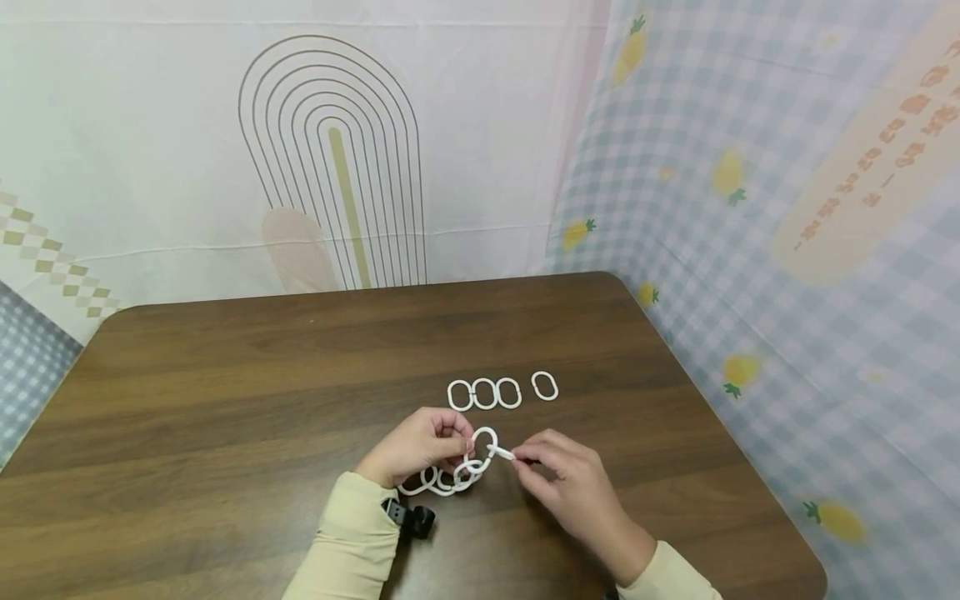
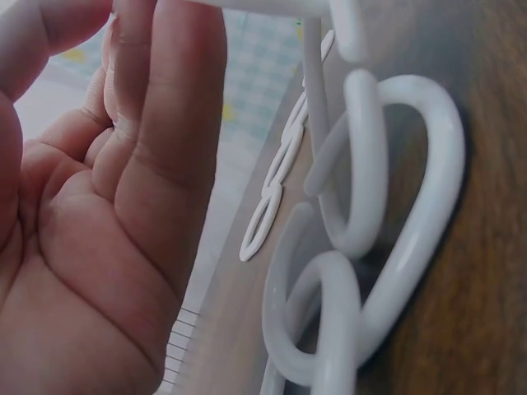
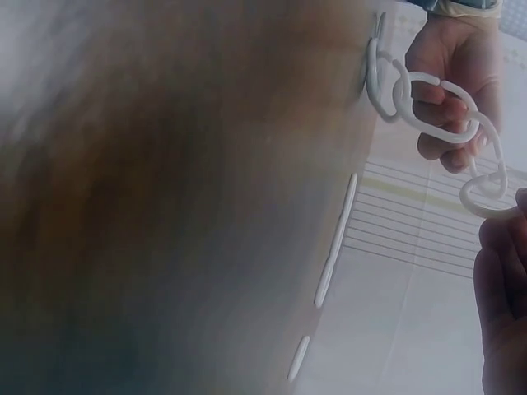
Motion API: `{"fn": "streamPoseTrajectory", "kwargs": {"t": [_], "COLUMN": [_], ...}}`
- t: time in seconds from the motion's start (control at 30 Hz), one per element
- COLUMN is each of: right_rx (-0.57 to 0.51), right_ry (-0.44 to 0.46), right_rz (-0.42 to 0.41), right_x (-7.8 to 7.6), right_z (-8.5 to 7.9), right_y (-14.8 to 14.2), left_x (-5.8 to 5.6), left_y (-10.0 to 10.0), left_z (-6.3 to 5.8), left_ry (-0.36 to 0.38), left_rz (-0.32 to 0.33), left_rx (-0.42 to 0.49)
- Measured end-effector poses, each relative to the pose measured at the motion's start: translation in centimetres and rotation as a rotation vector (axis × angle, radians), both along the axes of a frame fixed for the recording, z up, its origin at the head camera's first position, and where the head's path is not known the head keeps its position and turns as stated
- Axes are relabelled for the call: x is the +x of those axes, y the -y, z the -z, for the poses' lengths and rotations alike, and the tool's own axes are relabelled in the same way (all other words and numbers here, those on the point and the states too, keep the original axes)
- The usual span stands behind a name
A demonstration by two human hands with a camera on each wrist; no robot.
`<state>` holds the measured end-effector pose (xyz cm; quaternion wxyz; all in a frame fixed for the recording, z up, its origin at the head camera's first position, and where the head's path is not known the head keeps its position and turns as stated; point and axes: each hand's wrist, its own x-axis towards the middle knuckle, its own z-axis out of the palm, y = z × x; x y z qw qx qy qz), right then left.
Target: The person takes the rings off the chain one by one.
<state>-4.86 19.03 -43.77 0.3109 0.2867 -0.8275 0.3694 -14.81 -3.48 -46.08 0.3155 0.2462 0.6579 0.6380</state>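
My left hand (image 1: 416,446) pinches one white plastic oval link (image 1: 496,440) between thumb and fingers, low over the brown table. From it a chain of several joined white links (image 1: 442,492) hangs down and lies partly on the table, beneath the left hand. On the other side, my right hand (image 1: 573,483) pinches the end link (image 1: 502,453) between thumb and fingertips; this link passes through the one at my left hand. In the left wrist view the interlocked links (image 2: 449,156) loom large beside the palm. Small openings show in some links, such as this link (image 3: 436,132) in the right wrist view.
Beyond the hands, three white links (image 1: 485,407) lie side by side in a row on the table (image 1: 262,392). One more link (image 1: 542,374) lies apart to their right. Patterned cloth (image 1: 487,125) hangs behind the table and along its right side.
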Motion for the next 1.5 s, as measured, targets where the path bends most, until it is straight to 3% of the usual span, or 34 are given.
{"fn": "streamPoseTrajectory", "kwargs": {"t": [0.37,1.5], "right_rx": [-0.037,-0.052], "right_ry": [0.022,0.022], "right_rz": [-0.032,-0.010], "right_x": [0.04,0.17], "right_z": [0.11,-0.14], "right_y": [0.72,0.57], "left_x": [-0.16,-0.41], "left_y": [0.16,0.73], "left_z": [0.25,0.32], "left_ry": [0.016,0.008], "left_rz": [-0.015,-0.019], "left_rx": [-0.001,0.024]}}
